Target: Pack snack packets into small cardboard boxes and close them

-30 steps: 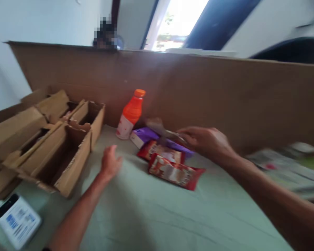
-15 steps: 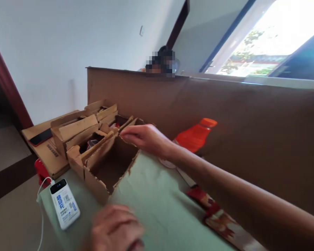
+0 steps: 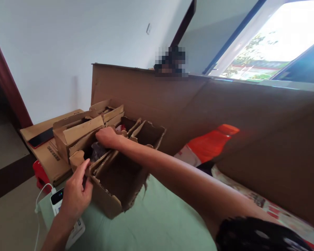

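Note:
My right hand (image 3: 108,137) is closed and reaches down into a narrow compartment of the divided cardboard box (image 3: 107,198). Its fingertips are hidden behind the hand and the box wall. Just below it in that compartment lies a crumpled, see-through plastic piece (image 3: 97,151); I cannot tell whether the fingers grip it. At the box's near left corner is my left hand (image 3: 77,191), thumb and fingers apart, with the fingertips touching or very close to the cardboard edge. Something red and white (image 3: 121,128) shows in a compartment farther back.
A white power bank (image 3: 77,233) with a cable lies partly behind my left forearm. An orange-capped bottle (image 3: 208,144) leans by the tall cardboard panel (image 3: 136,87), behind which a person is partly visible. A dark phone (image 3: 41,138) lies on flat cardboard at left.
My right hand has moved left from the box's back edge into the plastic piece's compartment. My left hand has risen from the cloth to the box corner. The view has shifted slightly.

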A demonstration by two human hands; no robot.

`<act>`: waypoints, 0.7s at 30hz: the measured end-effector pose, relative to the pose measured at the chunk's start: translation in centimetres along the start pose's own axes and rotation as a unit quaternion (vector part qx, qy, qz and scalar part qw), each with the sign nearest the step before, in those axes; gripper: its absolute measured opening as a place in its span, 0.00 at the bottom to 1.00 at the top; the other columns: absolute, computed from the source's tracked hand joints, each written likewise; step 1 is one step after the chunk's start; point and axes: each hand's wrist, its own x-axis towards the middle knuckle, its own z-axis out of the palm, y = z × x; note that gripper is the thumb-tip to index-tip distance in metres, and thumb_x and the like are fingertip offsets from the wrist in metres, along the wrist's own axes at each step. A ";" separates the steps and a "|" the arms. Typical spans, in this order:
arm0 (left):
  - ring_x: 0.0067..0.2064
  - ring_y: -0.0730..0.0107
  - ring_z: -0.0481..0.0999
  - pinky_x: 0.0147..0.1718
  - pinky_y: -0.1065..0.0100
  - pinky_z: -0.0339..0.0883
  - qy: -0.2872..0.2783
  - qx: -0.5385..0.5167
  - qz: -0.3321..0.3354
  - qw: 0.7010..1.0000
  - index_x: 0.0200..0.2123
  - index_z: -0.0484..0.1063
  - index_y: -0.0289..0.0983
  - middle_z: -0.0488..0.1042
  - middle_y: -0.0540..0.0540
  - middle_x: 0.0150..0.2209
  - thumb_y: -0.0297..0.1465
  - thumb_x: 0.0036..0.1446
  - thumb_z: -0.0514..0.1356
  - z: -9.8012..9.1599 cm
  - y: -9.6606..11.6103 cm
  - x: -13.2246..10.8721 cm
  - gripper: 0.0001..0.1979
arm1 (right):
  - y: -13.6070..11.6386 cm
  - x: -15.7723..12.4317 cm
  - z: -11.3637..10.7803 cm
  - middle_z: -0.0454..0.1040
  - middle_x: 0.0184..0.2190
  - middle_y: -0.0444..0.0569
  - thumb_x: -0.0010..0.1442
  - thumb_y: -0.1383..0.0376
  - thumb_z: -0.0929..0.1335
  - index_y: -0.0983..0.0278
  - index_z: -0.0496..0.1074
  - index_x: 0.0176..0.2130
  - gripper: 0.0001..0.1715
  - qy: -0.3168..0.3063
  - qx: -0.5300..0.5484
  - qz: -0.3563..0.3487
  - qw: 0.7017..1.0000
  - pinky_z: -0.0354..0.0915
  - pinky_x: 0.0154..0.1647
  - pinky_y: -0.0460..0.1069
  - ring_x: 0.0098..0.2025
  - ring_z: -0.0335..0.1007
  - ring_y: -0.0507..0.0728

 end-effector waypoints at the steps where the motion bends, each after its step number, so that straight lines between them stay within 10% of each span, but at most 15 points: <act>1: 0.51 0.58 0.81 0.50 0.60 0.76 0.000 0.004 0.006 1.000 0.59 0.69 0.38 0.79 0.41 0.53 0.26 0.58 0.53 0.3 -0.2 0.0 0.25 | 0.7 -0.5 0.0 0.80 0.47 0.67 0.62 0.68 0.67 0.68 0.81 0.49 0.18 0.010 0.005 0.020 1.000 0.70 0.50 0.55 0.52 0.78 0.67; 13: 0.45 0.60 0.82 0.42 0.63 0.76 0.014 0.093 0.057 0.994 0.44 0.75 0.41 0.79 0.44 0.46 0.28 0.57 0.55 1.5 0.7 0.2 0.13 | 2.9 -4.3 0.3 0.81 0.35 0.53 0.57 0.66 0.70 0.64 0.79 0.29 0.08 0.091 0.241 0.018 0.966 0.63 0.41 0.48 0.44 0.76 0.60; 21: 0.40 0.61 0.82 0.39 0.65 0.73 0.017 0.141 0.050 0.989 0.35 0.75 0.39 0.81 0.46 0.39 0.28 0.59 0.54 2.1 0.4 0.1 0.10 | 4.8 -5.7 2.7 0.58 0.18 0.38 0.58 0.56 0.65 0.63 0.64 0.21 0.19 0.225 0.550 0.017 0.804 0.53 0.25 0.45 0.22 0.55 0.49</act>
